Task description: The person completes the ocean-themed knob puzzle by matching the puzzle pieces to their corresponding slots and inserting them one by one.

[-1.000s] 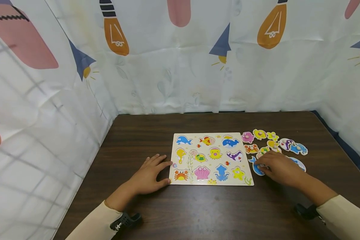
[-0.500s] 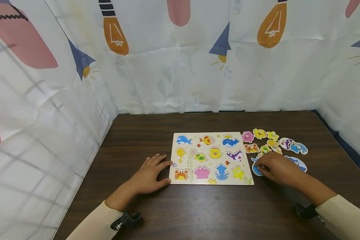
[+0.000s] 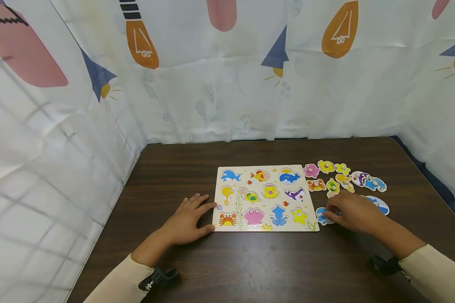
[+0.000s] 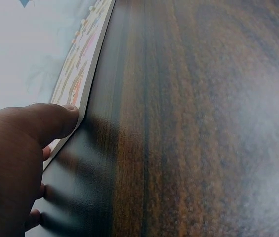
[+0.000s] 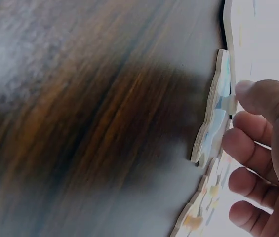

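A wooden puzzle board [image 3: 235,204] printed with sea animals lies flat on the table. Against its left edge rest the thumb and index finger of my left hand [image 3: 186,221], fingers spread and fairly straight. The left wrist view shows that thumb [image 4: 62,118] on the board's corner. Right of the board, my right hand [image 3: 358,212] pinches the small knob of a blue sea-animal puzzle piece [image 3: 320,215] between thumb and index finger. Part of this piece is hidden under the hand. In the right wrist view the piece [image 5: 211,123] appears edge-on, low over the table.
Several loose knobbed pieces lie beyond my right hand, among them a crab [image 3: 316,185], a pink shell [image 3: 311,170] and a yellow octopus [image 3: 326,166]. A blue whale piece [image 3: 379,204] sits by the knuckles. The dark wooden table [image 3: 258,265] meets a printed curtain [image 3: 227,92] behind.
The blue piece has turned under my right hand's fingers, so its tail no longer points up and left. My left hand and the board hold still; the head view has shifted slightly.
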### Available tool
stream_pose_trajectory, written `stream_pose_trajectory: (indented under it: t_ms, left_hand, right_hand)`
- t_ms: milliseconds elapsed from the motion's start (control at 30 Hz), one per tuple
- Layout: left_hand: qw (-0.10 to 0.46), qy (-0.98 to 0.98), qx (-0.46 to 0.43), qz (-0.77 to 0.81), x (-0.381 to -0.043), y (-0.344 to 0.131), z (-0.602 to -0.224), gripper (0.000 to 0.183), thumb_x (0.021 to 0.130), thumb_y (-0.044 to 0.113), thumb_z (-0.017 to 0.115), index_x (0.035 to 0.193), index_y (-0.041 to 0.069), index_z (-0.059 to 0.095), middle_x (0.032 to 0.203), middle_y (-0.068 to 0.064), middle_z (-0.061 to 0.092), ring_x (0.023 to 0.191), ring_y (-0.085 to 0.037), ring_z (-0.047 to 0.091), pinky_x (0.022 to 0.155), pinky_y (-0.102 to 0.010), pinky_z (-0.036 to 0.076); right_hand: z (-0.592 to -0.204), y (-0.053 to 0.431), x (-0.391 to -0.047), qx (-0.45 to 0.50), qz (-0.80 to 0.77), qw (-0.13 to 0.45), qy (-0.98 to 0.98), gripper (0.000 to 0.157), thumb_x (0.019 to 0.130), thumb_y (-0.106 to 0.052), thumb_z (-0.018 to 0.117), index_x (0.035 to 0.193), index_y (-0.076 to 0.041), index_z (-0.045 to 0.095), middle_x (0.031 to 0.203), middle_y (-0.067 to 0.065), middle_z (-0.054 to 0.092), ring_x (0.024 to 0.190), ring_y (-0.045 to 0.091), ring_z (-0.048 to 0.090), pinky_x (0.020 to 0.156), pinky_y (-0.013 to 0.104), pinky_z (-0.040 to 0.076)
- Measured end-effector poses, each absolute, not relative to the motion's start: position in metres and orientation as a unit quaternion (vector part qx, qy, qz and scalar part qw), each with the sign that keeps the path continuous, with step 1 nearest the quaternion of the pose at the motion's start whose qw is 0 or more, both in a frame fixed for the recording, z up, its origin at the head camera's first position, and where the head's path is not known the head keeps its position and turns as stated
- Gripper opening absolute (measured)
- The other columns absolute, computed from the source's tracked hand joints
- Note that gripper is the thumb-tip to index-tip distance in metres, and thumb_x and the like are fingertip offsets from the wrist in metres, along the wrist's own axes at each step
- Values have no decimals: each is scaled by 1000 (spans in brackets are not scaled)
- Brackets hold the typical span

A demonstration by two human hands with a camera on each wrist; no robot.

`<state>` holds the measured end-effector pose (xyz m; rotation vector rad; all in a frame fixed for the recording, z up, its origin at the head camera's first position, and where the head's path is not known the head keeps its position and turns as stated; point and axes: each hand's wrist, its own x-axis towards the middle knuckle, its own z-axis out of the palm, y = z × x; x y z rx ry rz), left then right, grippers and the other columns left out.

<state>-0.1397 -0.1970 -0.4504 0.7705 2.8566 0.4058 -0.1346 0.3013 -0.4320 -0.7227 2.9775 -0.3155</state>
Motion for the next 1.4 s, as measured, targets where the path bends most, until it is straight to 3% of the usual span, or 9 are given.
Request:
stream_pose_trajectory:
  t_ms: [200,533,767,1400]
  left_hand:
    - [79,954,256,133,-140,-198,-452,69,93,54,68,154,29,48,163,-10,34,153,-36,22,121,-62,13]
    - [79,954,259,132,-143,-198,-456,69,93,57,66,154,30,47,164,-10,33,153,-36,21,120,-62,13]
    - [81,952,261,139,-142,-199,-454,70,93,55,68,154,29,47,164,-11,33,153,-37,21,120,-63,13]
    - [87,951,259,142,-140,-199,-452,68,95,54,67,154,28,46,164,-11,32,153,-37,21,120,-62,12]
  right_hand:
    - [-434,306,-132,-265,-119,16,957,17,85,-26,85,100,-25,77,97,-14,67,94,13,60,79,42,56]
    - [-432,309,-133,-272,-125,30,954,17,82,-18,87,94,-27,78,92,-16,64,87,9,59,74,36,56]
    - [-424,310,-141,-263,-133,0,956,17,82,-16,87,95,-24,80,95,-11,69,90,14,63,77,43,57]
    - [-419,283,-171,-242,-139,-39,959,16,85,-18,84,101,-15,81,101,0,75,99,25,65,79,48,58]
